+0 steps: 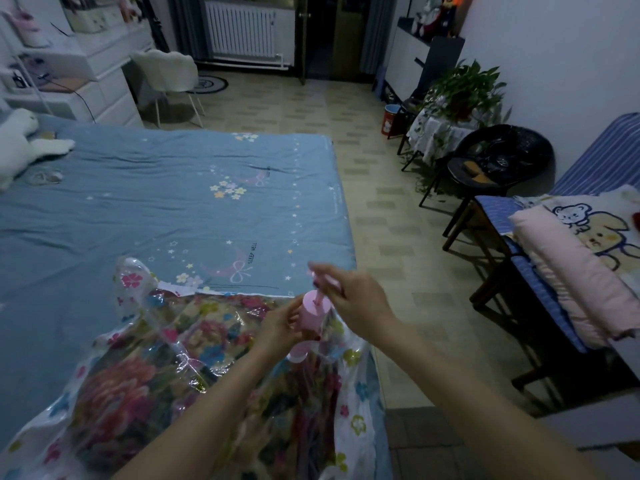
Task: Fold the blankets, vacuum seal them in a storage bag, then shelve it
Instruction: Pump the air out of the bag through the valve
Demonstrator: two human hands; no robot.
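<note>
A clear storage bag (pixel 145 299) printed with small flowers lies on the near corner of the bed, with a folded floral blanket (pixel 124 386) inside it. A pink hand pump (pixel 311 323) stands upright on the bag near the bed's right edge. My left hand (pixel 280 327) grips the pump's cylinder. My right hand (pixel 349 296) is closed on the pump's pink handle, which is raised above the cylinder on its rod. The pump's base and the bag's valve are hidden by my hands.
The bed (pixel 173 202) has a blue sheet, and a white plush toy (pixel 20 143) lies at its far left. Folded pink and cartoon-print blankets (pixel 581 261) lie on a striped bench at right. A black chair (pixel 498 161) and a potted plant (pixel 464 91) stand beyond.
</note>
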